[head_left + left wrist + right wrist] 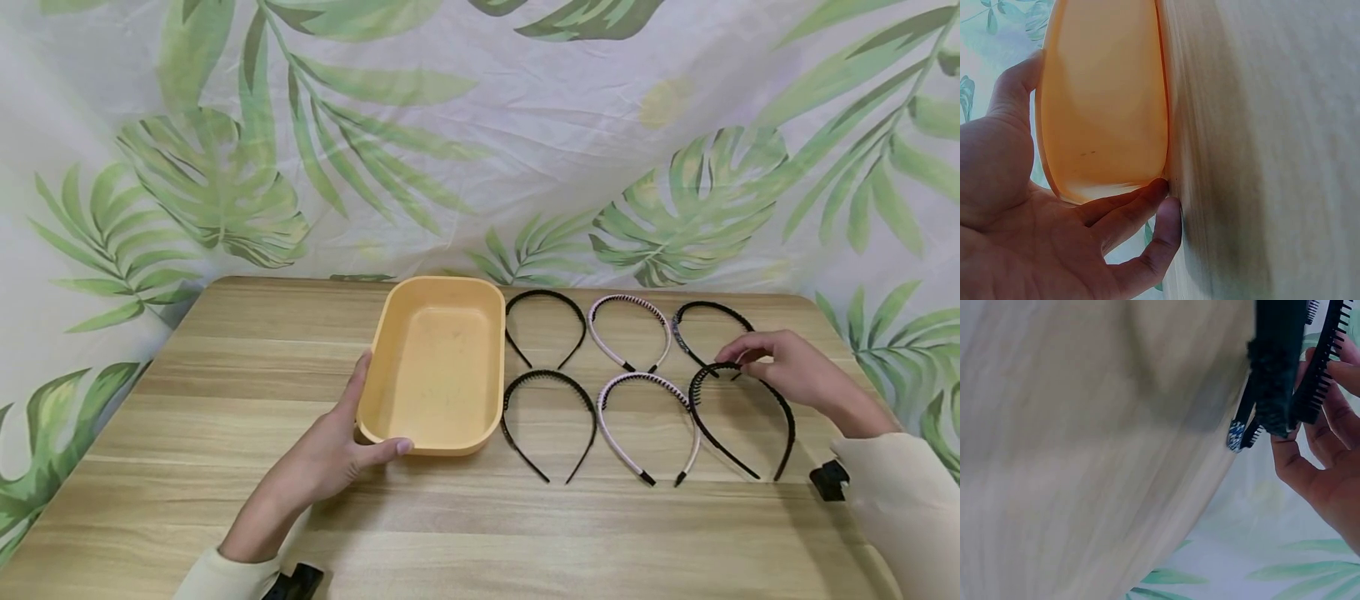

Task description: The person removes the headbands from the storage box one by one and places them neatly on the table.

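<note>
My left hand (330, 450) grips a yellow plastic tub (442, 375) at its near left corner, thumb over the near rim and fingers along the left side. The tub contains nothing. At the right, my right hand (798, 375) pinches a black toothed headband (786, 407) by the top of its arch. Its two ends point toward the table's near side. Just behind it lies another black headband (712, 305) with a patterned section on its left side. In the right wrist view, the teeth of the black headband (1319, 375) show between the fingers.
Between tub and right hand lie a black headband (546, 293) and a pale pink one (630, 298) at the back, with another black one (550, 375) and another pink one (607, 417) in front. A leaf-patterned cloth (450, 150) hangs behind the wooden table (480, 533).
</note>
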`<state>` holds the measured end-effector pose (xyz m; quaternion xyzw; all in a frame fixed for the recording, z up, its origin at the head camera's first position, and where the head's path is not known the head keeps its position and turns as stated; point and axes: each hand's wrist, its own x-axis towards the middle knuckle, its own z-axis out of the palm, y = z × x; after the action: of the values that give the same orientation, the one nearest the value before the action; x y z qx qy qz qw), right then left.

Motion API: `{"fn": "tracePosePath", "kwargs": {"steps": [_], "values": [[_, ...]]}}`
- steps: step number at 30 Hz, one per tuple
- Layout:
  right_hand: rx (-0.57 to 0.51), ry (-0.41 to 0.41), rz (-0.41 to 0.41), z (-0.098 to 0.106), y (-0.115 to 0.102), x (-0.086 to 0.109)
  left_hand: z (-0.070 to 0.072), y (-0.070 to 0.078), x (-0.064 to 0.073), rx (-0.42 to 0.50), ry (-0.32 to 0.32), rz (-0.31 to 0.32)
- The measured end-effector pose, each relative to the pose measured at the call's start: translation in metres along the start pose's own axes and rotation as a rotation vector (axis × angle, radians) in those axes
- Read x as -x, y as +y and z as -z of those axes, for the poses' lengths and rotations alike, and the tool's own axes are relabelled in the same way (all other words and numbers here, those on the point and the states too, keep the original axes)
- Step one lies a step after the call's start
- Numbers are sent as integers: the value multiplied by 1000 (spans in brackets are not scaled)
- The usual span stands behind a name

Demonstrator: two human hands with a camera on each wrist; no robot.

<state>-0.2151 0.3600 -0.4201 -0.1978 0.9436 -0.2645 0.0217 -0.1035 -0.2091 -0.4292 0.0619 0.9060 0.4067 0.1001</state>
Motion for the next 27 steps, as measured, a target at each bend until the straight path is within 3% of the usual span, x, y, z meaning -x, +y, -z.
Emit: {"fn": "tracePosePath", "kwargs": {"steps": [13, 27], "values": [[17, -57, -71, 1, 7, 9, 0, 0, 0, 4, 3, 4], [8, -94, -93, 2, 11, 14, 0, 0, 0, 0, 3, 4]]}}
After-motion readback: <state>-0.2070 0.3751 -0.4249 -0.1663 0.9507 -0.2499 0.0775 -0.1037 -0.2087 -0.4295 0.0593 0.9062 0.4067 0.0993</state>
